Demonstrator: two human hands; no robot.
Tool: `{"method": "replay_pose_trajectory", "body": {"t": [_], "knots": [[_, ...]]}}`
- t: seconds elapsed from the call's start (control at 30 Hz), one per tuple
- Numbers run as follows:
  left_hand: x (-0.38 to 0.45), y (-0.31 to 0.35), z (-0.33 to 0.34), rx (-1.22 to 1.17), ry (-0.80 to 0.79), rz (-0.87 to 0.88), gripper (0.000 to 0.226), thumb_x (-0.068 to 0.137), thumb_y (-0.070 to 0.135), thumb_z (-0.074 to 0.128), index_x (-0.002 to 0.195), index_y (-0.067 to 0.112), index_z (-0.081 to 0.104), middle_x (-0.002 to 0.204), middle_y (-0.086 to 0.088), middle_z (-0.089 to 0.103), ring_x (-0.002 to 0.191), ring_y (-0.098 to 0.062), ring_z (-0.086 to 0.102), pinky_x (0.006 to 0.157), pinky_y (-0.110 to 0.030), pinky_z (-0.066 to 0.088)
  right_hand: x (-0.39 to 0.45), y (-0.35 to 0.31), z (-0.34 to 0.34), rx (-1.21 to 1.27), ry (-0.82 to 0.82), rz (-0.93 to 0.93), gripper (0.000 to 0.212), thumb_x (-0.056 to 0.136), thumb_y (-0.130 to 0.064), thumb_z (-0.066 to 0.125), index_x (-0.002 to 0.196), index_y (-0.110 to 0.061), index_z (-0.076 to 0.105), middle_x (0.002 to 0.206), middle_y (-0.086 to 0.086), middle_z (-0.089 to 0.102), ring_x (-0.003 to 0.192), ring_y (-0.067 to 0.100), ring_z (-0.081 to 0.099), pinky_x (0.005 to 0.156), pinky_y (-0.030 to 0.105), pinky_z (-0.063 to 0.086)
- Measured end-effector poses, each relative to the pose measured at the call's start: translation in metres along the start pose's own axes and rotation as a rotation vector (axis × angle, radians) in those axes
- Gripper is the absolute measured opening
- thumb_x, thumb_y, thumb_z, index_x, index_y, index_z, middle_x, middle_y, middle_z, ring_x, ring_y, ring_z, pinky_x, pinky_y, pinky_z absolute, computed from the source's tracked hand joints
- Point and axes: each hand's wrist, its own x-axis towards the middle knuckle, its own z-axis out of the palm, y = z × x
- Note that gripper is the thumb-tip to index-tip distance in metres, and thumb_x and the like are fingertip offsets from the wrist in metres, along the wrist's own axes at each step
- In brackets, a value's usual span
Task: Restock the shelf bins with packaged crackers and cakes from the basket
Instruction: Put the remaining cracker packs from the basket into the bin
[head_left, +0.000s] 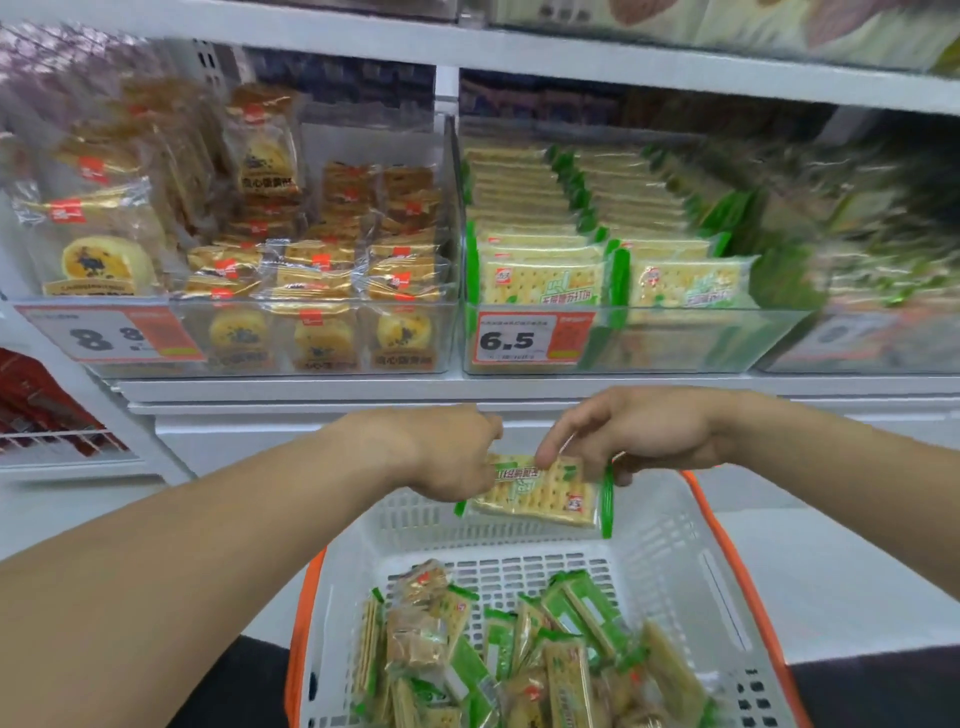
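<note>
Both my hands hold one green-edged cracker pack above the far end of the white basket. My left hand grips its left end and my right hand pinches its top right edge. The basket holds several more cracker packs and cake packs. On the shelf above, a clear bin with a 6.5 tag is filled with rows of the same green crackers. The clear bin on its left, tagged 8.8, holds round cakes in clear wrappers.
The white shelf edge runs just beyond my hands. A third bin with blurred green packs stands at the right. Red packs lie on a lower wire shelf at the far left. An upper shelf overhangs the bins.
</note>
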Motion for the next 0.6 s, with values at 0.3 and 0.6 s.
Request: {"method": "replay_pose_trajectory", "body": {"t": [0.3, 0.6], "knots": [[0.002, 0.033, 0.013, -0.622, 0.049, 0.261, 0.023, 0.099, 0.033, 0.061, 0.115, 0.016, 0.062, 0.095, 0.001, 0.072, 0.078, -0.018, 0.07, 0.078, -0.036, 0.057, -0.064, 0.013, -0.037, 0.185, 0.138, -0.17, 0.054, 0.079, 0.012, 0.069, 0.126, -0.014, 0.061, 0.105, 0.023, 0.074, 0.085, 0.026, 0.069, 0.082, 0.039, 0.051], [0.011, 0.047, 0.018, -0.993, 0.092, 0.279, 0.026, 0.098, 0.024, 0.06, 0.105, 0.0, 0.055, 0.091, -0.027, 0.067, 0.079, -0.019, 0.072, 0.067, -0.031, 0.045, -0.065, 0.018, -0.049, 0.474, 0.425, -0.385, 0.058, 0.071, -0.019, 0.079, 0.125, -0.007, 0.063, 0.108, 0.013, 0.075, 0.099, 0.026, 0.07, 0.093, 0.047, 0.054]]}}
